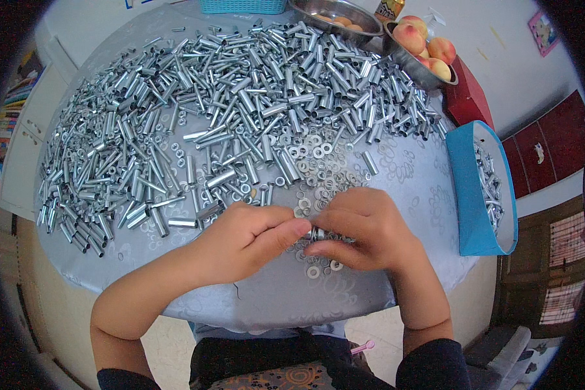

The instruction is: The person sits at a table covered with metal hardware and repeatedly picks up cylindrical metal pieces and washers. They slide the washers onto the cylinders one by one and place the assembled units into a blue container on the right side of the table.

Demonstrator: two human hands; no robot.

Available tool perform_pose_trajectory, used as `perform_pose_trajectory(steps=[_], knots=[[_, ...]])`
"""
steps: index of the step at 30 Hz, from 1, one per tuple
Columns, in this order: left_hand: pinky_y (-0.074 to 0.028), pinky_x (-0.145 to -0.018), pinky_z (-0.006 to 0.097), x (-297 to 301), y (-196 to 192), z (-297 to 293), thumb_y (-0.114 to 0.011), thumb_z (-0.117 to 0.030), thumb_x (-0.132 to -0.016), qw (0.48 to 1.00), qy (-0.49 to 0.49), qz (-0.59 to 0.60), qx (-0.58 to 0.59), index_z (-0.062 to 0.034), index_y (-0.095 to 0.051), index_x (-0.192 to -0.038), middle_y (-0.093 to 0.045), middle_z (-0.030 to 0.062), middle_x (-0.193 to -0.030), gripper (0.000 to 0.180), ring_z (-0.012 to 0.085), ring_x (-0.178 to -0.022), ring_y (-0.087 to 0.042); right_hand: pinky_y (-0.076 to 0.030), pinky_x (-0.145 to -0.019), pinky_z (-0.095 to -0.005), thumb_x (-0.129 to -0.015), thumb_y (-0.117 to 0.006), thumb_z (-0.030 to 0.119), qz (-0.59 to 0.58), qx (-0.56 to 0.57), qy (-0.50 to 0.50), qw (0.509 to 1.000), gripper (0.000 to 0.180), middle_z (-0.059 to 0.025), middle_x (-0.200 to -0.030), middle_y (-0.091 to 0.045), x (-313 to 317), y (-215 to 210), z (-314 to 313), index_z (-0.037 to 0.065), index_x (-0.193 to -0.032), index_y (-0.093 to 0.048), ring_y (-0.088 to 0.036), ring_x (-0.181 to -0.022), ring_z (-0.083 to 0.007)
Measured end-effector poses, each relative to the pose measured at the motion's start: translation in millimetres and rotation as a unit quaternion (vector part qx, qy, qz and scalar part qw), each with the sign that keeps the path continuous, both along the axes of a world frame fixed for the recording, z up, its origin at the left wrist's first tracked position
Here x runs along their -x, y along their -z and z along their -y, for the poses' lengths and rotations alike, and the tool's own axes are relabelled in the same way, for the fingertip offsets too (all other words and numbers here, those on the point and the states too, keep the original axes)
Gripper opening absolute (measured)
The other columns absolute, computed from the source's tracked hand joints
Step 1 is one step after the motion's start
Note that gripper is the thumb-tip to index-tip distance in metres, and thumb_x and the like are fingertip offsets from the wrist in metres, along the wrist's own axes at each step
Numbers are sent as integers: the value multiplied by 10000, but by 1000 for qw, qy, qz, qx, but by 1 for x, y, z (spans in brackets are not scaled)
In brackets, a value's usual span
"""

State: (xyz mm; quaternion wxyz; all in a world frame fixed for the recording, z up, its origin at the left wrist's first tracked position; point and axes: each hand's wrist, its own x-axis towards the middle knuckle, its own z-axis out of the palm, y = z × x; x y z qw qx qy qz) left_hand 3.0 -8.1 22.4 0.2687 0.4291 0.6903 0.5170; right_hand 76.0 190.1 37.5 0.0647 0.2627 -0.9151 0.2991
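My left hand and my right hand meet over the near part of the table. Between their fingertips they pinch a small metal bolt with ring-like washers around it; most of it is hidden by my fingers. Both hands are closed, left thumb and right thumb and forefinger pressing on it. Loose flat washers lie under and around my right hand, spreading away from me. Beyond my hands is a wide heap of metal sleeves, bolts and nuts. One sleeve lies apart on the right.
A blue fabric box holding metal fasteners stands at the right table edge. At the back are a steel bowl of peaches, a steel bowl of eggs, a can, a red box and a turquoise basket. A patterned grey cloth covers the table.
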Motion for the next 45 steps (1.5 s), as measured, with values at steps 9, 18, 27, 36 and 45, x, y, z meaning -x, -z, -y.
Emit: perform_pose_trajectory(steps=[9,18,27,36,45], knots=[[-384,-490,288,-1,7,0,-482,-236,-882,1000,-6,-19,-12,-27,-555,-774,-486,109,-566,247,164,-491,-449,-413,-559,-382,-691,-673,242,-73,20,-16,997,228,-80,-694,-563,4,7,0,69,-809,-583,-547,-620,-276],[-369,-472,290,-2,4,0,-454,-246,-895,1000,1,-13,12,-20,-542,-769,-447,83,-522,274,159,-466,-427,-422,-530,-378,-706,-661,228,-61,131,17,989,234,-98,-655,-538,6,3,10,50,-823,-564,-542,-596,-297],[-361,-470,261,-1,5,-1,-463,-262,-894,998,-28,49,11,-17,-549,-772,-468,37,-545,287,87,-506,-429,-431,-543,-373,-727,-643,219,-76,74,3,994,219,-105,-659,-534,7,10,5,44,-834,-563,-542,-622,-318],[-358,-484,245,0,-1,-4,-517,-196,-869,997,-33,74,14,-24,-501,-833,-454,36,-578,176,73,-533,-427,-408,-554,-399,-752,-605,215,-24,73,9,997,199,-121,-741,-531,8,10,1,41,-829,-550,-527,-666,-321],[-394,-573,322,-2,9,-1,-419,-232,-907,1000,-5,-9,5,-32,-442,-907,-484,97,-649,201,195,-598,-493,-420,-569,-387,-800,-547,257,40,65,34,996,213,-124,-732,-533,7,9,1,46,-803,-571,-536,-663,-313]])
